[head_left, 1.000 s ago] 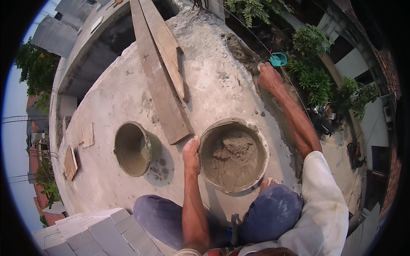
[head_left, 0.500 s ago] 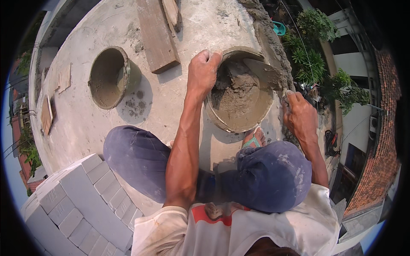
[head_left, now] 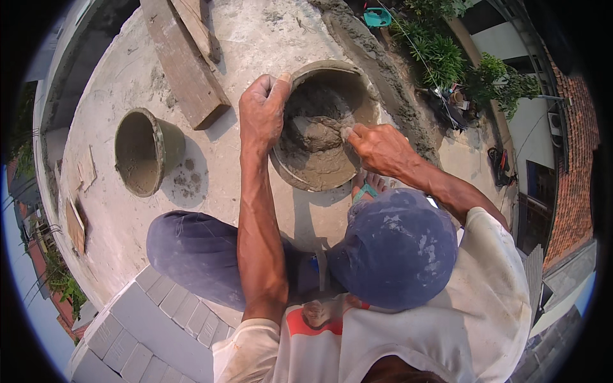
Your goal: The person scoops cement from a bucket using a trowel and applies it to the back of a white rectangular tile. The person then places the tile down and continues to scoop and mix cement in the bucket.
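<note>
A round bucket [head_left: 369, 102], tipped slightly, stands before me with wet grey mortar [head_left: 325, 167] inside. My left hand [head_left: 263, 113] grips its rim at the left, thumb on top. My right hand [head_left: 378, 148] is closed around the handle of a trowel [head_left: 331, 123] and reaches over the bucket's right side. Mortar coats or covers most of the trowel blade, so its outline is hard to make out. Left of the bucket, a second bucket [head_left: 167, 148] leans on its side, its inner wall smeared with mortar.
Wooden planks [head_left: 185, 70] lie beyond the buckets on the concrete slab [head_left: 255, 38]. A mortar-covered ledge [head_left: 389, 83] runs along the right, with plants [head_left: 440, 60] and a yard far below. Pale blocks [head_left: 153, 325] are stacked at my lower left. My sandalled foot [head_left: 367, 185] is beside the bucket.
My right hand has brought the trowel from the ledge at the right into the bucket's mortar. My left hand stays on the rim. The whole view has shifted, moving the buckets left in the picture.
</note>
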